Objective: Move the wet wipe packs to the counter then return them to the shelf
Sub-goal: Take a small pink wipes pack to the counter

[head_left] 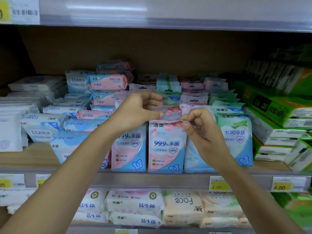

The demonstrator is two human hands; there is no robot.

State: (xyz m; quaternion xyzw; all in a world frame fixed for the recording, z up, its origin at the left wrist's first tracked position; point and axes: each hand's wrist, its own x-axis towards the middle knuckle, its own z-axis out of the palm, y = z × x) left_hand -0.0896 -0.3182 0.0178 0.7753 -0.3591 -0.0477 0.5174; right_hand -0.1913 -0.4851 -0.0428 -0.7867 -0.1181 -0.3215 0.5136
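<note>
Rows of small pink-and-blue wet wipe packs stand upright on the middle shelf [152, 179]. The front pack [166, 147] of the centre row faces me. My right hand [200, 127] pinches the top right corner of that front pack between thumb and fingers. Just left of it, my left hand [140, 110] pinches the top flap of the pack behind [170, 112]. Another pink-and-blue pack [130, 147] stands to the left, partly behind my left wrist. A green-and-blue pack [236, 137] stands to the right.
Larger wipe packs [108, 81] lie stacked at the left of the shelf. Green tissue packages [273, 112] are piled at the right. The upper shelf's edge [168, 17] hangs overhead. Yellow price tags [219, 184] sit on the shelf rail, with more packs [135, 206] on the shelf below.
</note>
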